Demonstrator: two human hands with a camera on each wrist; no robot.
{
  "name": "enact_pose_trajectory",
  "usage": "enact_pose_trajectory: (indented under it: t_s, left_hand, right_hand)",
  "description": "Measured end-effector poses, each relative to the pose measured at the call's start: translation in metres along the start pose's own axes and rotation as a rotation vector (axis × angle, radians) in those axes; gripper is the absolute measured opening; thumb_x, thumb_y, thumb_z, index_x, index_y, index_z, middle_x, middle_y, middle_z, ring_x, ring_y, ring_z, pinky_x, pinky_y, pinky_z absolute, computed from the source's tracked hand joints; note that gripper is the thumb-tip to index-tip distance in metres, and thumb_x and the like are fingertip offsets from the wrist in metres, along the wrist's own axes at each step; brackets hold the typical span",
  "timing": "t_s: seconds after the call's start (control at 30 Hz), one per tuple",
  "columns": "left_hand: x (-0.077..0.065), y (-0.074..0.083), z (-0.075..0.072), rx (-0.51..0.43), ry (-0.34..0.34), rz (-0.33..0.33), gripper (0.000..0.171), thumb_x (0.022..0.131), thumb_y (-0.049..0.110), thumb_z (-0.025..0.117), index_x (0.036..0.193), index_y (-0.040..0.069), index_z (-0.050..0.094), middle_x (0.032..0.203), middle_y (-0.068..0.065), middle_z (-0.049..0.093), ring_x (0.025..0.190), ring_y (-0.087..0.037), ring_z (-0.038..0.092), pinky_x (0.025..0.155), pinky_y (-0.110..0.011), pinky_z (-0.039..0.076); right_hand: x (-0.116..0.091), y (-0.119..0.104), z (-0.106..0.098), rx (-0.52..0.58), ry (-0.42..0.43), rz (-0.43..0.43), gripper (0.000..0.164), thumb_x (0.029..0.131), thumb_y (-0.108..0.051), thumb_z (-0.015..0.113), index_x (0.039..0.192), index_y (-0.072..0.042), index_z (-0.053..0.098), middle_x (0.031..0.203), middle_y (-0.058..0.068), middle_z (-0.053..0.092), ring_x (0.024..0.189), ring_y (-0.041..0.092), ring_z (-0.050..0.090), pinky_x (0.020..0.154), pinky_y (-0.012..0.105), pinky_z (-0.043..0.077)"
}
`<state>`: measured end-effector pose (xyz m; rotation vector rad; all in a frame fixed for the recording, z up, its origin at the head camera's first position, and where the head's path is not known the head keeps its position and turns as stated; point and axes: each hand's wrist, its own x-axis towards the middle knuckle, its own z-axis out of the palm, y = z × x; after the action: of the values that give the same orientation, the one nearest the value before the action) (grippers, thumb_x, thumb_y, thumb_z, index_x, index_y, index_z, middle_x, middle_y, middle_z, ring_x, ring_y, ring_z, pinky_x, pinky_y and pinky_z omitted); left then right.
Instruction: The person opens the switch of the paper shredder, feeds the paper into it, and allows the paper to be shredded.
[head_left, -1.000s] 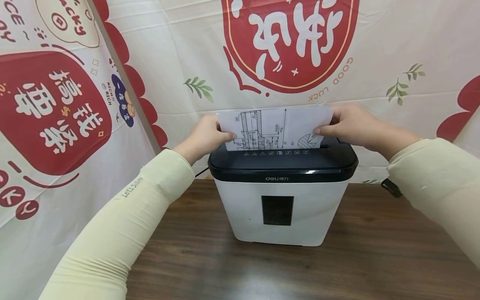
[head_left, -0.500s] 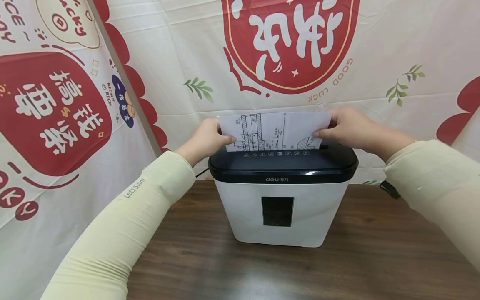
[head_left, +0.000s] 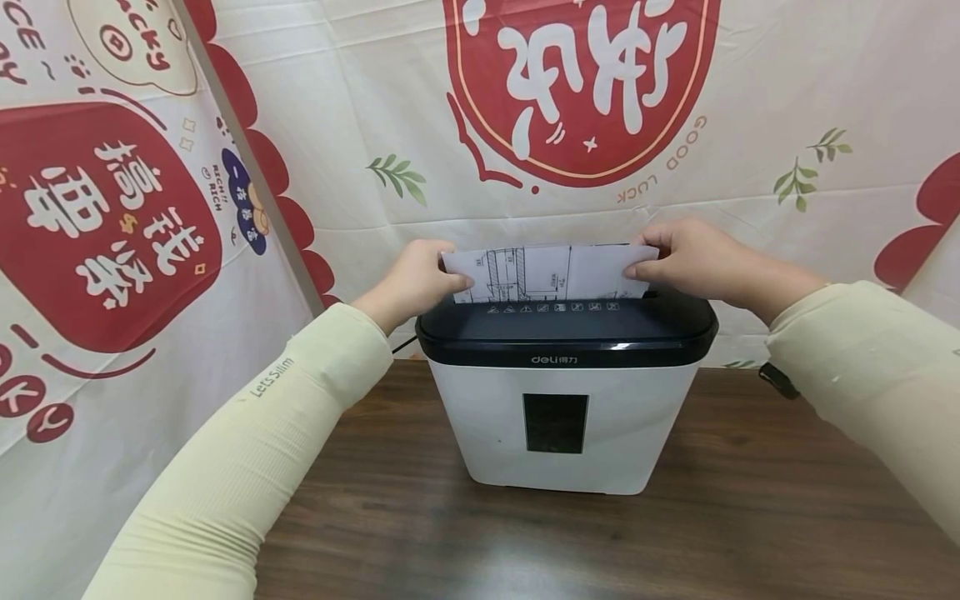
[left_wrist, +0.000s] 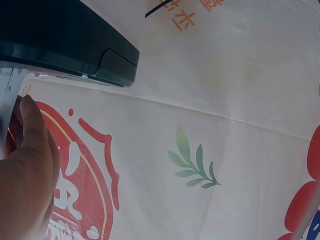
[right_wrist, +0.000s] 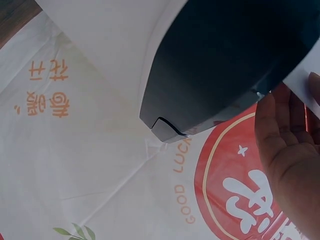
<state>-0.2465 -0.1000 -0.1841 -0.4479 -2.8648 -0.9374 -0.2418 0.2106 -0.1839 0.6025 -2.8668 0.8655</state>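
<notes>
A white sheet of paper (head_left: 585,271) printed with a technical drawing stands upright in the slot of a paper shredder (head_left: 570,417), its lower part hidden inside. The shredder has a black top and a white bin with a dark window. My left hand (head_left: 416,279) pinches the sheet's left edge, thumb in front. At the opposite edge my right hand (head_left: 697,258) pinches it the same way. In the left wrist view the paper (left_wrist: 9,95) shows only as a strip beside the fingers. The right wrist view has the hand (right_wrist: 290,150) close under the shredder's dark top (right_wrist: 225,65).
The shredder stands on a brown wooden table (head_left: 420,533). Close behind it hangs a white cloth (head_left: 337,167) with red prints, and another printed cloth (head_left: 247,367) hangs at the left. A thin black cord (head_left: 403,343) leaves the shredder's left side.
The paper has sunk lower into the shredder, so less of the drawing shows above the slot. Both hands have come down slightly with it, still pinching its edges.
</notes>
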Motion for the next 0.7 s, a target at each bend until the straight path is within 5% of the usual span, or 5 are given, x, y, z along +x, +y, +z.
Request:
enact_pose_trajectory:
  t_s: [0.13,0.23,0.7]
  left_hand:
    - [-0.0009,-0.0006,-0.0006,0.012,0.008,0.002,0.009,0.089,0.010,0.067,0.084,0.004,0.062,0.086,-0.009,0.062,0.079,-0.021,0.052,0.065,-0.029,0.040]
    - [-0.0017,-0.0011,-0.0009,0.003,0.009,-0.001,0.010,0.090,0.011,0.066,0.085,0.005,0.061,0.084,-0.008,0.055,0.079,-0.021,0.048,0.064,-0.029,0.039]
    - [-0.0047,-0.0002,-0.0001,-0.031,-0.001,-0.018,0.007,0.091,0.010,0.066,0.087,0.005,0.063,0.087,-0.007,0.059,0.086,-0.022,0.052,0.072,-0.030,0.043]
  right_hand:
    - [-0.0002,-0.0010,0.0006,0.008,-0.006,0.011,0.017,0.091,-0.014,0.066,0.102,-0.001,0.067,0.083,0.009,0.061,0.083,0.025,0.047,0.066,0.036,0.040]
    - [-0.0002,0.0005,0.0006,0.017,-0.015,0.012,0.019,0.091,-0.014,0.066,0.105,-0.001,0.067,0.090,0.011,0.064,0.086,0.027,0.049,0.069,0.035,0.043]
    - [-0.0009,0.0034,0.0052,0.011,-0.044,-0.002,0.018,0.091,-0.009,0.064,0.106,0.000,0.068,0.101,0.017,0.066,0.092,0.030,0.054,0.090,0.055,0.047]
